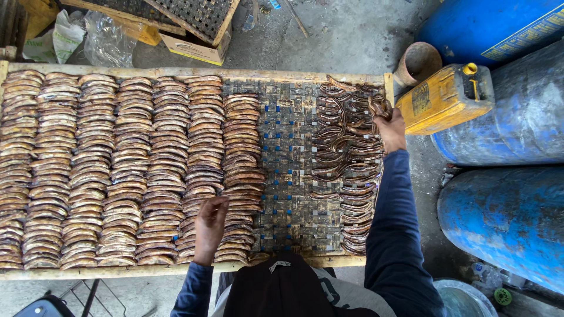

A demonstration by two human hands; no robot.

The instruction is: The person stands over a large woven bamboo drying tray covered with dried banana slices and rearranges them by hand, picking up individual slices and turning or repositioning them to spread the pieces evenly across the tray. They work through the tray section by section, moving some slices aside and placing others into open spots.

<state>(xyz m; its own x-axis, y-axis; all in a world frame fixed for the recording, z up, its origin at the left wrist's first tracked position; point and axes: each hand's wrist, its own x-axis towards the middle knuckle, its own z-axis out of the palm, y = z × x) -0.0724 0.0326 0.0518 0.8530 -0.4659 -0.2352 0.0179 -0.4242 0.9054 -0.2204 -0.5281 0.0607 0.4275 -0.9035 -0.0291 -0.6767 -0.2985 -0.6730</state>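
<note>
The left hand (210, 226) lies fingers together on the brown curved slices (117, 170), packed in overlapping rows across the woven drying rack (291, 147), touching the near end of the rightmost row. The right hand (390, 130) reaches to the rack's far right corner, fingers clamped on a clump of darker strips (380, 107) above a looser pile (346, 164). A yellow jerrycan (446, 98) and blue drums (511, 217) stand just beside the rack.
</note>
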